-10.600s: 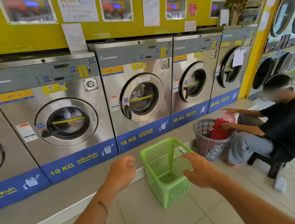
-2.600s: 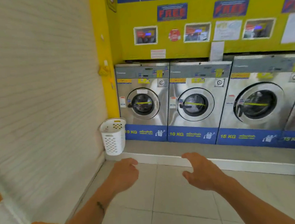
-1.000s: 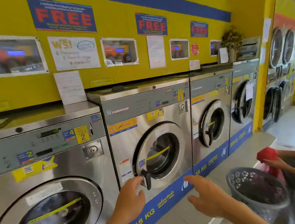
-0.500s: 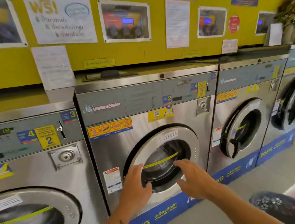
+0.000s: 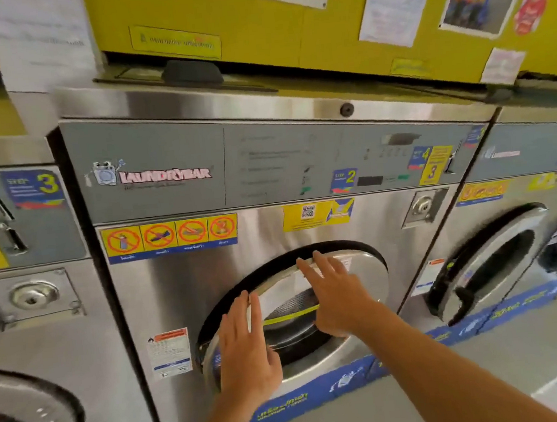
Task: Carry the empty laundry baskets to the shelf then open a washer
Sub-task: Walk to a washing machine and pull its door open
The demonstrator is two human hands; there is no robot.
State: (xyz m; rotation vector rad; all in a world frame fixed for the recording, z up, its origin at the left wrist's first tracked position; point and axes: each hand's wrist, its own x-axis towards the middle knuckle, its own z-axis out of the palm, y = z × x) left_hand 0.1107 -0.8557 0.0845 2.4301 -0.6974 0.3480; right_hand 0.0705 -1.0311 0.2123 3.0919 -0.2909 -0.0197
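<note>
Our left hand (image 5: pixel 246 355) lies flat on the left rim of the round door (image 5: pixel 317 362), fingers straight and together. Our right hand (image 5: pixel 336 295) touches its top rim, fingers straight and slightly apart. We see the door ajar on the middle washer (image 5: pixel 166 288), between the left washer (image 5: pixel 45 335) and the right washer (image 5: pixel 520 220). The yellow wall (image 5: pixel 329 34) is behind.

The left hand (image 5: pixel 245 351) is covering the lower left of the washer door (image 5: pixel 317 364), so the handle is staying hidden. Small print on the control panel (image 5: pixel 283 163) is blurring beyond reading. The picture's edges are cutting off the left washer (image 5: pixel 27 317), the right washer (image 5: pixel 510 258) and the wall notices (image 5: pixel 393 2).
</note>
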